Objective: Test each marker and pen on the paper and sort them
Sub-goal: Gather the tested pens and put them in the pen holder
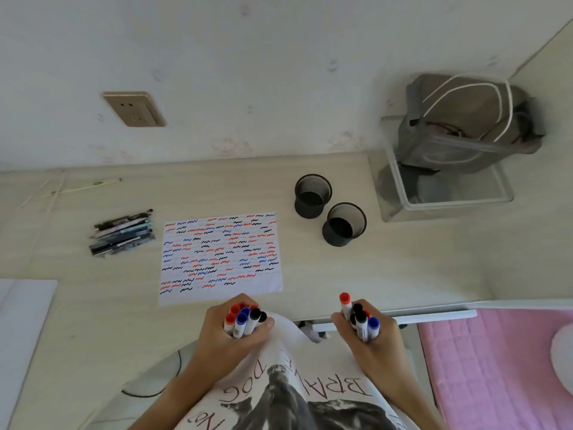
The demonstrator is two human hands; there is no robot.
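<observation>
My left hand (228, 339) grips a bundle of markers (243, 319) with red, blue and black caps pointing up. My right hand (370, 339) holds a second bundle of markers (361, 321), one red-capped marker sticking out higher than the rest. Both hands hover at the desk's near edge, just below the test paper (220, 256), which is covered in red, blue and black squiggles. A pile of pens (122, 232) lies left of the paper. Two black mesh cups (313, 195) (344, 225) stand empty to the paper's right.
A wire basket (449, 187) with a grey bag (465, 125) sits at the desk's far right corner. A thin stick (80, 187) lies at the back left. A white sheet (21, 305) covers the left edge. A pink bed (496, 367) is to the right.
</observation>
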